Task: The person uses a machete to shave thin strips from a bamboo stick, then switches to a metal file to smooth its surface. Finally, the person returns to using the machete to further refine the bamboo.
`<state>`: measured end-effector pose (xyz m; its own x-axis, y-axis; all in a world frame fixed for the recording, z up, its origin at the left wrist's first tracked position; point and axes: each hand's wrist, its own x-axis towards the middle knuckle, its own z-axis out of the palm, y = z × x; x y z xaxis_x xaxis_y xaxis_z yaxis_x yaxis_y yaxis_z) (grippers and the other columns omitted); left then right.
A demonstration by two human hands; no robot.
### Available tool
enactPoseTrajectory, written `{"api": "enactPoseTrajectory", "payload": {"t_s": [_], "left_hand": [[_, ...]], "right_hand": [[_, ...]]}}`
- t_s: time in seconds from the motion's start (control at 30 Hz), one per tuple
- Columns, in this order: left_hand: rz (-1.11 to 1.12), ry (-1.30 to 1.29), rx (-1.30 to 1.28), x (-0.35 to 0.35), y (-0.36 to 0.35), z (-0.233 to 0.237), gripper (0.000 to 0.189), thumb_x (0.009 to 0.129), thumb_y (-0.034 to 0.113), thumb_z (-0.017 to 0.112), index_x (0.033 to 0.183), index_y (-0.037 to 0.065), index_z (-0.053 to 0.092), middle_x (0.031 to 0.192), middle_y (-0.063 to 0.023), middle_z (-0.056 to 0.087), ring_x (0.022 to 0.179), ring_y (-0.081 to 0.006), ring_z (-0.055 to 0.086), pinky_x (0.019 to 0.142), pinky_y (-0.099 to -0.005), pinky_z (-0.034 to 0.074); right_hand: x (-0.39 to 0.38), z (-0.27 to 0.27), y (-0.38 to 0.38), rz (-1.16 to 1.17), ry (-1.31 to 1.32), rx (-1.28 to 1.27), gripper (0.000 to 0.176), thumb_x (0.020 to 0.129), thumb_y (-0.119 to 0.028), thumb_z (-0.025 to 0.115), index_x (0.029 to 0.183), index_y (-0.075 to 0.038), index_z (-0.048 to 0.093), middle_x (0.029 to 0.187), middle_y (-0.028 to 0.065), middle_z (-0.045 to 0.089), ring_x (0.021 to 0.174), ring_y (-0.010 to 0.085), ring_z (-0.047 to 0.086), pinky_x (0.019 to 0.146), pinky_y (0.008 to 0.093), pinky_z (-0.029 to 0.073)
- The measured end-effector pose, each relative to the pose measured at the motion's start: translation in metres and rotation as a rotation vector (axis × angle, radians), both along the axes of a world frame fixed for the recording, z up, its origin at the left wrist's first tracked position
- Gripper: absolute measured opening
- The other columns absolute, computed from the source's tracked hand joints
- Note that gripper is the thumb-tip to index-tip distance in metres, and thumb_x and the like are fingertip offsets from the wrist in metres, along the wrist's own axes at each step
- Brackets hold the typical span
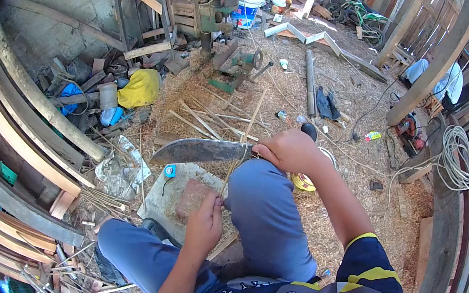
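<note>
My right hand [286, 151] is closed round the dark handle of a machete, resting at my raised knee. The wide, dark blade of the machete [198, 152] points left. Between the fingers of my left hand [204, 225] is a thin bamboo strip [255, 114], which slants up past the blade close to the handle. Blade and strip cross right beside my knee. Below them, a blue tape measure [169, 171] lies on a grey slab [186, 176], near a reddish brick [197, 199].
Loose strips [202, 120] lie on the shavings ahead. A green metal vise [236, 67] stands beyond them. Long planks [21, 148] are stacked at left, near a yellow cloth [140, 88]. A wooden post [434, 66] and coiled cable [458, 157] are at right; a person [450, 83] sits behind the post.
</note>
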<state>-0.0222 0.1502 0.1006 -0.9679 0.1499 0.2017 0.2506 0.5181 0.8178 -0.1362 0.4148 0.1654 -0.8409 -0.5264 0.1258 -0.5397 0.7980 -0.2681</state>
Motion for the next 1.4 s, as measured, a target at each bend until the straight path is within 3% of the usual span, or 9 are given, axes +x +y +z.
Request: {"api": "enactPoseTrajectory", "payload": {"t_s": [0.07, 0.17, 0.37, 0.47, 0.57, 1.4], "left_hand": [[-0.004, -0.160, 0.001, -0.005, 0.004, 0.008, 0.016, 0.109, 0.011, 0.050, 0.109, -0.001, 0.061, 0.110, -0.0272, 0.063, 0.103, -0.0479, 0.063, 0.085, -0.0498, 0.049], [-0.009, -0.005, 0.028, -0.006, 0.003, 0.004, 0.013, 0.109, 0.014, 0.053, 0.113, 0.005, 0.061, 0.085, -0.0282, 0.066, 0.083, -0.0518, 0.067, 0.068, -0.0539, 0.050], [-0.025, -0.044, -0.034, 0.012, -0.020, -0.005, 0.012, 0.109, 0.014, 0.053, 0.110, 0.005, 0.060, 0.083, -0.0274, 0.066, 0.081, -0.0521, 0.067, 0.066, -0.0539, 0.049], [-0.016, 0.083, -0.004, 0.008, -0.009, -0.004, 0.011, 0.108, 0.014, 0.054, 0.109, 0.005, 0.060, 0.080, -0.0265, 0.066, 0.078, -0.0515, 0.067, 0.065, -0.0541, 0.049], [-0.043, -0.021, -0.036, 0.018, -0.026, -0.017, 0.011, 0.108, 0.014, 0.055, 0.109, 0.006, 0.061, 0.079, -0.0257, 0.065, 0.075, -0.0514, 0.066, 0.064, -0.0543, 0.049], [-0.105, -0.146, -0.098, 0.045, -0.056, -0.034, 0.010, 0.106, 0.013, 0.060, 0.112, 0.006, 0.064, 0.079, -0.0242, 0.065, 0.071, -0.0477, 0.067, 0.061, -0.0496, 0.049]], "right_hand": [[0.001, 0.002, -0.003, -0.016, -0.010, 0.025, 0.047, 0.110, -0.046, 0.049, 0.094, -0.012, 0.077, 0.080, 0.0187, 0.073, 0.078, 0.0416, 0.071, 0.073, 0.0543, 0.055], [0.005, 0.006, -0.006, -0.016, -0.006, 0.057, 0.047, 0.110, -0.046, 0.050, 0.094, -0.012, 0.077, 0.080, 0.0187, 0.073, 0.078, 0.0417, 0.071, 0.073, 0.0545, 0.055], [0.002, 0.005, -0.001, -0.031, -0.003, 0.063, 0.047, 0.109, -0.046, 0.050, 0.093, -0.011, 0.077, 0.081, 0.0184, 0.073, 0.078, 0.0416, 0.071, 0.073, 0.0545, 0.055], [0.006, 0.007, -0.002, -0.030, -0.004, 0.060, 0.047, 0.109, -0.046, 0.050, 0.093, -0.011, 0.077, 0.082, 0.0183, 0.074, 0.078, 0.0418, 0.071, 0.073, 0.0544, 0.055], [0.006, 0.005, 0.003, -0.045, -0.003, 0.045, 0.046, 0.109, -0.046, 0.051, 0.094, -0.011, 0.077, 0.082, 0.0184, 0.074, 0.078, 0.0422, 0.071, 0.074, 0.0543, 0.055], [0.018, -0.005, 0.070, -0.179, -0.051, -0.068, 0.043, 0.110, -0.040, 0.050, 0.098, -0.007, 0.075, 0.087, 0.0228, 0.072, 0.085, 0.0446, 0.069, 0.078, 0.0549, 0.053]]}}
